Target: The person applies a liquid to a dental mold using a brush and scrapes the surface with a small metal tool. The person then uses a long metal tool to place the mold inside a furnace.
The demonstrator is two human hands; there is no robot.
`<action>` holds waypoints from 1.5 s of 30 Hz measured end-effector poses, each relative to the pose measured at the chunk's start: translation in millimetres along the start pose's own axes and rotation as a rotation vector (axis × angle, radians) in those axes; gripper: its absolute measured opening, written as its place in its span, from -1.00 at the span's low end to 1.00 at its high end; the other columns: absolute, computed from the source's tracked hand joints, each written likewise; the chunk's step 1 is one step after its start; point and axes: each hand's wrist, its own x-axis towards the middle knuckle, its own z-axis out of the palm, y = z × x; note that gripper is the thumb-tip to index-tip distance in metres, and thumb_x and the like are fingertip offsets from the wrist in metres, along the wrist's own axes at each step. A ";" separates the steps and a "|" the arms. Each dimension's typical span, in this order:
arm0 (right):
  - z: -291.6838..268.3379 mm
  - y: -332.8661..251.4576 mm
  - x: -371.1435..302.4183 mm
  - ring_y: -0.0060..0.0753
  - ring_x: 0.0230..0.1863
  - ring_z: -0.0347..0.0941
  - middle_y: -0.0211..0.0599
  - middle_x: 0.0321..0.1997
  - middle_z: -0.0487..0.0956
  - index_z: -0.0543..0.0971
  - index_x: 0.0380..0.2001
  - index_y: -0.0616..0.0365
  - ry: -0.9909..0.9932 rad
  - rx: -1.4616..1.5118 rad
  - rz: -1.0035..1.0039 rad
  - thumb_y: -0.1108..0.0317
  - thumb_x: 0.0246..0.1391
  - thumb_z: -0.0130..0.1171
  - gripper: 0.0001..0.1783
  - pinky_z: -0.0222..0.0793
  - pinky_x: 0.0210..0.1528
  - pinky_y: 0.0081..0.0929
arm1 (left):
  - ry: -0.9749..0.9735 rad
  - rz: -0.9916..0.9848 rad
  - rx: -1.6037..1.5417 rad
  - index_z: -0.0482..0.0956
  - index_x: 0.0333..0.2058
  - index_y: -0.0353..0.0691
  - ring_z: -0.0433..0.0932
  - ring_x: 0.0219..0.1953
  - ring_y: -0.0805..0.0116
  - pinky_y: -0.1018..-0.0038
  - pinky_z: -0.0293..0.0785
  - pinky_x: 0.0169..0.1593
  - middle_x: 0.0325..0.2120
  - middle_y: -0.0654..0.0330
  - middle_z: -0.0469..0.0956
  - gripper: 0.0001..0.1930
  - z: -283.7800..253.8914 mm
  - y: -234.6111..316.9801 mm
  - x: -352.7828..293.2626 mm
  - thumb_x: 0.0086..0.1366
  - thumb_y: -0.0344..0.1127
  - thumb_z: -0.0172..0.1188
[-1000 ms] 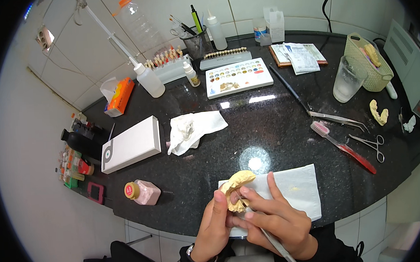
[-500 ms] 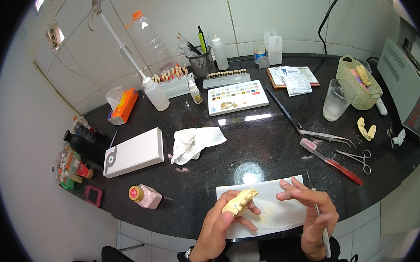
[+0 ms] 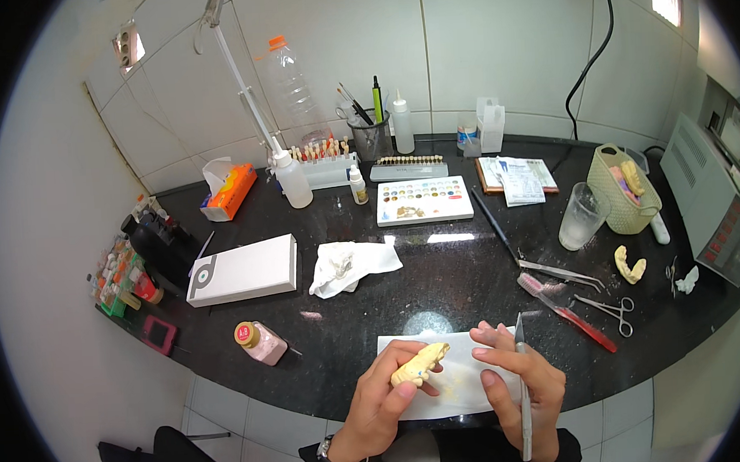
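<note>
A pale yellow plaster dental cast [image 3: 419, 366] is gripped between the thumb and fingers of my left hand [image 3: 371, 411], tilted above a white paper sheet [image 3: 471, 401]. Yellowish powder lies on the sheet. A slim metal scalpel [image 3: 526, 419], blade pointing away from me, rests along my right hand [image 3: 537, 385]. Its handle is held within that hand while the thumb and several fingers spread toward the cast. The blade stays apart from the cast. Part of the cast is hidden by my left fingers.
To the right lie a red toothbrush [image 3: 568, 313], locking forceps [image 3: 615, 309], tweezers [image 3: 560, 273] and another yellow cast [image 3: 629, 265]. A pink powder bottle [image 3: 263, 345], white box [image 3: 247, 271] and crumpled tissue [image 3: 347, 270] are left. A shade palette [image 3: 425, 203] stands farther back.
The view has tilted, so the desk items sit lower in it. My right hand has come closer to the cast, and the scalpel stands straighter. The left hand keeps its hold.
</note>
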 end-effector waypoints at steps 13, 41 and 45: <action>-8.4 7.4 -19.0 -0.43 -0.62 0.39 -0.32 -0.63 0.28 0.31 -0.40 0.29 0.257 0.411 0.286 -0.09 0.14 0.03 -0.46 0.46 -0.51 -0.43 | -0.017 0.067 0.216 0.37 -0.33 -0.37 0.36 -0.41 0.40 0.51 0.29 -0.27 -0.43 0.14 0.38 -0.68 1.5 5.3 -6.5 0.28 -0.15 -0.04; 43.2 12.9 -28.2 -0.09 -0.32 0.59 0.03 -0.53 0.56 0.49 -0.51 0.37 -0.065 0.616 0.110 0.63 -0.11 0.22 -0.91 0.59 -0.25 -0.20 | 0.197 -0.197 -0.108 0.29 -0.76 -0.35 0.20 -0.66 0.55 0.54 0.06 -0.57 -0.77 0.25 0.29 -0.52 -4.1 -4.8 -2.0 0.19 -0.09 -0.08; 45.5 10.3 -28.2 0.00 -0.25 0.57 0.04 -0.51 0.58 0.50 -0.48 0.41 -0.097 0.564 0.063 0.65 -0.12 0.22 -0.90 0.60 -0.28 -0.22 | 0.231 -0.195 -0.111 0.25 -0.77 -0.34 0.19 -0.67 0.53 0.54 0.06 -0.58 -0.80 0.24 0.26 -0.54 -4.2 -3.7 -5.0 0.19 -0.13 -0.09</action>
